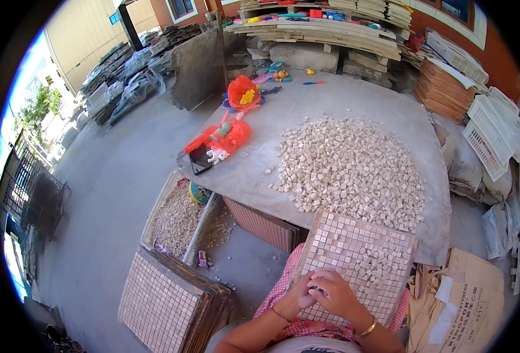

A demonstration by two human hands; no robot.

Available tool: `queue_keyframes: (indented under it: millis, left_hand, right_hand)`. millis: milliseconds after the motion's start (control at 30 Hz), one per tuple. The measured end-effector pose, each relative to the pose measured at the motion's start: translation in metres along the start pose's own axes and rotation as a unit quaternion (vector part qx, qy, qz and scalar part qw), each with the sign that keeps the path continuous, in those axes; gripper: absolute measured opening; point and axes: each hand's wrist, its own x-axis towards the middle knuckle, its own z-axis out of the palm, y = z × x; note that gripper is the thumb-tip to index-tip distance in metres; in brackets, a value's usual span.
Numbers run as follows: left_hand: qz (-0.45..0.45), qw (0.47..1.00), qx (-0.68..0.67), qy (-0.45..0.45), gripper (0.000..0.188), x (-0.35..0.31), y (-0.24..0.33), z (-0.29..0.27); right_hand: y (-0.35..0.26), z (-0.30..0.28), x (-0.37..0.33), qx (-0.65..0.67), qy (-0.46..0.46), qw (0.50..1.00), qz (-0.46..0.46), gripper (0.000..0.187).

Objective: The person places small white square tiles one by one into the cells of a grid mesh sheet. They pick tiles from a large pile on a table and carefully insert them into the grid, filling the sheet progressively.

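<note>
My left hand [300,293] and my right hand [336,294] meet over the near part of a square grid tray [366,225] across my lap. Their fingers are bent and pressed together; anything between them is hidden. Small pale stone cubes fill many of the tray's cells, in rows. On the tray's right half, loose stone cubes [380,262] lie scattered on top. Just beyond the tray, a wide pile of stone cubes [354,167] spreads over the grey table [254,173].
Left of me stands a stack of filled grid trays [160,294], with a white crate [149,226] of stone chips behind it. Red plastic bags [236,136], toys and a phone [200,160] lie at the table's left edge. A paper sack [462,300] is at my right.
</note>
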Motion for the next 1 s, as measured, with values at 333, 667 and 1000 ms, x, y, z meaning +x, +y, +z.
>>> queue_keyframes:
  millis: [333, 667, 1000]
  left_hand:
    - [0.459, 0.863, -0.008, 0.212, 0.039, -0.154, 0.220, -0.031]
    - [0.382, 0.640, 0.571, 0.343, 0.074, -0.086, 0.205, -0.023]
    - [0.183, 0.289, 0.938, -0.044, 0.070, 0.064, -0.057, 0.082]
  right_hand:
    - [0.005, -0.051, -0.059, 0.040, 0.031, 0.988, 0.148, 0.025]
    - [0.042, -0.078, -0.150, -0.028, 0.195, 0.946, 0.257, 0.020]
    - [0.065, -0.061, -0.097, -0.232, 0.158, 0.905, 0.321, 0.048]
